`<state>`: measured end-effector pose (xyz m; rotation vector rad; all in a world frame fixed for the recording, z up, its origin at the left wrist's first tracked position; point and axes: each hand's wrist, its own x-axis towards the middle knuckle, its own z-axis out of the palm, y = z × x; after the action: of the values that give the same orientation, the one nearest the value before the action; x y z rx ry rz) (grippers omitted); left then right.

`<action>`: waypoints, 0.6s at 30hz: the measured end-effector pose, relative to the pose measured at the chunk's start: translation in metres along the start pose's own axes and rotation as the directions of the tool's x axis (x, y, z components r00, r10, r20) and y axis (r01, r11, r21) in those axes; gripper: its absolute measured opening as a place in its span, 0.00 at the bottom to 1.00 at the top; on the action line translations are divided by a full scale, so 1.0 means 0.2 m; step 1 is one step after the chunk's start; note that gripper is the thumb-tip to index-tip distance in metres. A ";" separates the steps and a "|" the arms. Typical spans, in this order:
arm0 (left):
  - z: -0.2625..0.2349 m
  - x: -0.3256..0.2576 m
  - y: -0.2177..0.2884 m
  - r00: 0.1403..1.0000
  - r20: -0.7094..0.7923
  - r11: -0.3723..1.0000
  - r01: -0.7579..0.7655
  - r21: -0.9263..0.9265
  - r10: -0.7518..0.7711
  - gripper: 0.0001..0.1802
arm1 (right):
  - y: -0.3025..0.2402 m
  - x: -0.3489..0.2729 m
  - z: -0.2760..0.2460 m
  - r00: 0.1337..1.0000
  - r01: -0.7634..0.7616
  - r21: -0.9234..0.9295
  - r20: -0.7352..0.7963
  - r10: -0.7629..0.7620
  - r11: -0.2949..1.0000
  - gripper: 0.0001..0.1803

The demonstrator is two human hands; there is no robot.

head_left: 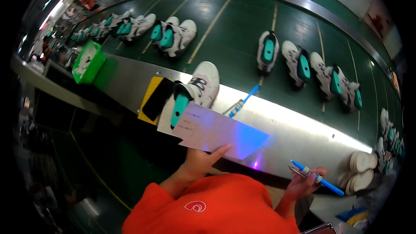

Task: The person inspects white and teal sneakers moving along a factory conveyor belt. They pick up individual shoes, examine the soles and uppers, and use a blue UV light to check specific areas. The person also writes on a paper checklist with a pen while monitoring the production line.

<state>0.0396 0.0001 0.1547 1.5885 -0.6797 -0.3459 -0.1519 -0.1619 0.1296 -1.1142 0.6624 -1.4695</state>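
Observation:
My left hand point(200, 159) pinches a pale card point(216, 126) with angled edges and a few printed lines, its thumb on top and the other fingers hidden underneath. Bluish light falls across the card's right part. Just beyond it, a white and pale pink shoe point(203, 82) with a teal last point(179, 109) rests on the metal ledge, partly covered by the card. In my right hand point(305, 184) is a blue pen point(333, 187) with a thinner silver tool bound alongside. A similar banded blue pen point(243, 102) lies on the ledge right of the shoe.
Beyond the metal ledge point(299, 125), a green conveyor belt point(229, 30) carries several white shoes with teal lasts. At left are a black pad point(158, 99) on a yellow board point(146, 109) and a green basket point(99, 65) of white pieces. Thick pale soles point(363, 162) are stacked at right.

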 end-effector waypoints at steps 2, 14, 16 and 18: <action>-0.16 0.00 -0.04 0.999 -0.012 0.995 -0.041 0.086 0.042 0.18 | 0.01 0.00 0.00 0.993 -0.107 -0.056 0.036 0.110 0.993 0.17; -1.13 0.34 -0.26 0.963 -0.247 0.779 0.077 0.623 0.103 0.20 | 0.10 0.03 0.03 0.872 -0.378 -0.117 0.289 0.395 0.919 0.11; -1.22 0.43 -0.44 0.991 -0.127 0.755 0.122 0.645 -0.051 0.24 | 0.12 0.03 0.03 0.861 -0.397 -0.119 0.294 0.415 0.910 0.10; -1.20 0.49 -0.49 0.969 -0.119 0.765 0.244 0.597 -0.216 0.26 | 0.12 0.02 0.02 0.851 -0.421 -0.125 0.287 0.439 0.898 0.09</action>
<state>0.2801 0.1328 0.1103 2.3087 -0.5900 -0.2820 -0.1370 -0.1713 0.1110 -1.1212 0.6809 -0.8727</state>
